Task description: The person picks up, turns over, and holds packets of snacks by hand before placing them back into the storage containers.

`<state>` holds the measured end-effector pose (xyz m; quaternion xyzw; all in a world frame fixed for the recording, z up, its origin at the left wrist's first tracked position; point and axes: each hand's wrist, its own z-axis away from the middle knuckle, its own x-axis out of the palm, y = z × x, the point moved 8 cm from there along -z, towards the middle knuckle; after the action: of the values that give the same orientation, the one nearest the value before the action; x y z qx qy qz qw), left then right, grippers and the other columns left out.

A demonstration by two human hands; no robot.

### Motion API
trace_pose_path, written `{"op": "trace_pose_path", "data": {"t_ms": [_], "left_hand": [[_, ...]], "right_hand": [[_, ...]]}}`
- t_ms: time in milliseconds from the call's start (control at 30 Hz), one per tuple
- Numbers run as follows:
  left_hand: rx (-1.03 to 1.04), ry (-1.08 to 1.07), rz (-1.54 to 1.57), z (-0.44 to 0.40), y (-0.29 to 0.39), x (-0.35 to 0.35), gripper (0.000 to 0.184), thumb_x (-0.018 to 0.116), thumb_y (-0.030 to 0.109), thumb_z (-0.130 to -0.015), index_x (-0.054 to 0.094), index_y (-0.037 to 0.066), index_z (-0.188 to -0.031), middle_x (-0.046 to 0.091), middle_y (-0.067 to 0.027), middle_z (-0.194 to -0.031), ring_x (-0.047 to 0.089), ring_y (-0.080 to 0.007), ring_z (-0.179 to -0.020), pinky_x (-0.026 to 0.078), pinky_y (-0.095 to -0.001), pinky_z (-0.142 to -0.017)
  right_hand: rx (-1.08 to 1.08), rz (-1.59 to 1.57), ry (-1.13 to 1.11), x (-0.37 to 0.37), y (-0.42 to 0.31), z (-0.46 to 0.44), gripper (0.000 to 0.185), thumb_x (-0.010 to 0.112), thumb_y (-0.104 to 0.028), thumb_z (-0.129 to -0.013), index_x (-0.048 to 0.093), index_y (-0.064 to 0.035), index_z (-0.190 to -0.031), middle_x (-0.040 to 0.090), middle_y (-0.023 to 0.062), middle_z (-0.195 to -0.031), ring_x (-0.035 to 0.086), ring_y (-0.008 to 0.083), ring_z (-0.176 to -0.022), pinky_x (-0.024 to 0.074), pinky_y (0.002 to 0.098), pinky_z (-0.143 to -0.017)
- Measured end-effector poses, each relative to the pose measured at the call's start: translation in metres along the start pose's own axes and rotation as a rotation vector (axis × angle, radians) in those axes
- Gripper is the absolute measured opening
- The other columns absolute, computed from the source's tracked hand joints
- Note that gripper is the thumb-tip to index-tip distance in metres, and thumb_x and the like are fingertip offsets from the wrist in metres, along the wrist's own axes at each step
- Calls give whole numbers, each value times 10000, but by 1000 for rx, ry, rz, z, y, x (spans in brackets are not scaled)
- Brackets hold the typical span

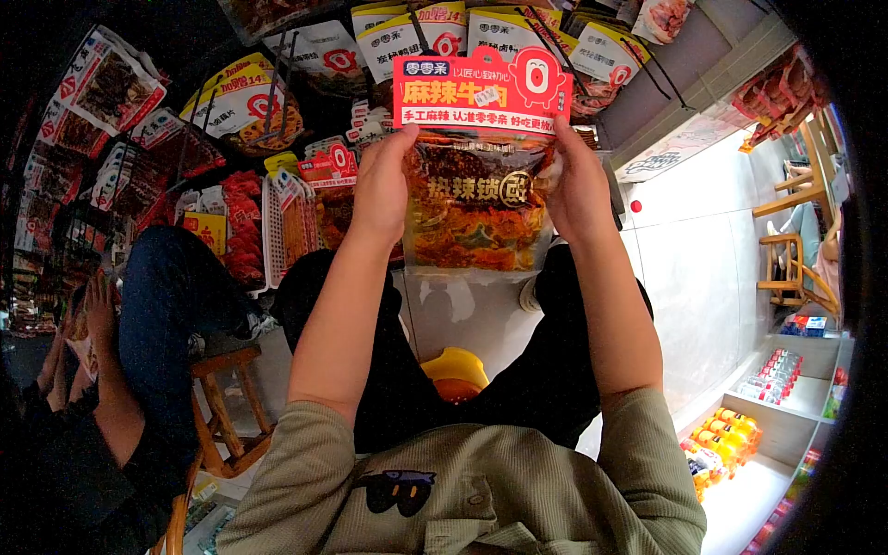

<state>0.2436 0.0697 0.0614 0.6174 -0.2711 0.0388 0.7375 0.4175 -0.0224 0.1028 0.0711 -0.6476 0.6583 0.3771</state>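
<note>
Between my two hands, a clear snack packet (479,208) with a red and white header card (481,100) is held upright in front of me. My left hand (384,180) grips its left edge just under the card, thumb near the top. On the opposite edge, my right hand (581,185) closes in the same way. Dark reddish-brown food in oil shows through the plastic, with gold lettering across it. A small price sticker lies on the card. Behind the packet hang more snack packets (388,46) with yellow and white cards.
To the left, another person in jeans (171,287) sits by a wooden stool (231,407), hands near a packet. A white basket (275,231) stands by the display. Between my legs is a yellow stool (456,365). Shelves with orange bottles (726,435) and wooden chairs (786,264) are at right.
</note>
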Motion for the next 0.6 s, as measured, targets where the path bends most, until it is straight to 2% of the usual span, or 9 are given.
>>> {"op": "trace_pose_path", "data": {"t_ms": [67, 200, 400, 500, 567, 600], "left_hand": [[-2, -29, 37, -2, -2, 0, 383, 530, 308, -814, 511, -12, -1023, 485, -80, -1048, 416, -159, -1001, 258, -299, -917], [-50, 38, 1, 6, 5, 3, 378, 527, 310, -815, 507, -6, -1021, 487, -70, -1046, 417, -152, -997, 264, -295, -907], [-65, -28, 50, 4, 1, 5, 404, 521, 320, -817, 490, -3, -1058, 479, -65, -1060, 406, -146, -1008, 264, -304, -907], [-18, -43, 38, 4, 4, 7, 402, 521, 321, -820, 505, -6, -1054, 491, -61, -1035, 423, -143, -984, 282, -297, -889], [-47, 78, -52, 5, 3, 0, 388, 520, 312, -824, 527, -18, -1029, 509, -67, -1011, 433, -142, -980, 286, -283, -884], [-44, 78, -52, 6, 5, 0, 388, 520, 312, -824, 527, -18, -1029, 509, -67, -1011, 433, -142, -980, 286, -283, -884]], "right_hand": [[47, 15, -26, 3, 2, 2, 337, 438, -282, -887, 487, -7, -1075, 548, 107, -1069, 520, 189, -991, 382, 331, -881], [83, 22, 23, -2, 5, 2, 335, 441, -287, -883, 498, -7, -1059, 570, 113, -1031, 544, 198, -959, 405, 331, -857], [76, -12, 4, -1, 5, 1, 340, 441, -294, -880, 505, -4, -1046, 579, 119, -1011, 554, 203, -945, 420, 331, -843], [111, -14, 2, -2, 6, 1, 331, 453, -289, -874, 521, 1, -1018, 580, 115, -1009, 557, 200, -929, 428, 322, -821], [73, 150, -73, -4, 5, -4, 303, 485, -275, -863, 580, 8, -909, 599, 107, -918, 577, 177, -832, 462, 297, -732], [72, 150, -75, -5, 6, -4, 303, 485, -275, -863, 580, 8, -909, 599, 107, -918, 577, 177, -832, 462, 297, -732]]}}
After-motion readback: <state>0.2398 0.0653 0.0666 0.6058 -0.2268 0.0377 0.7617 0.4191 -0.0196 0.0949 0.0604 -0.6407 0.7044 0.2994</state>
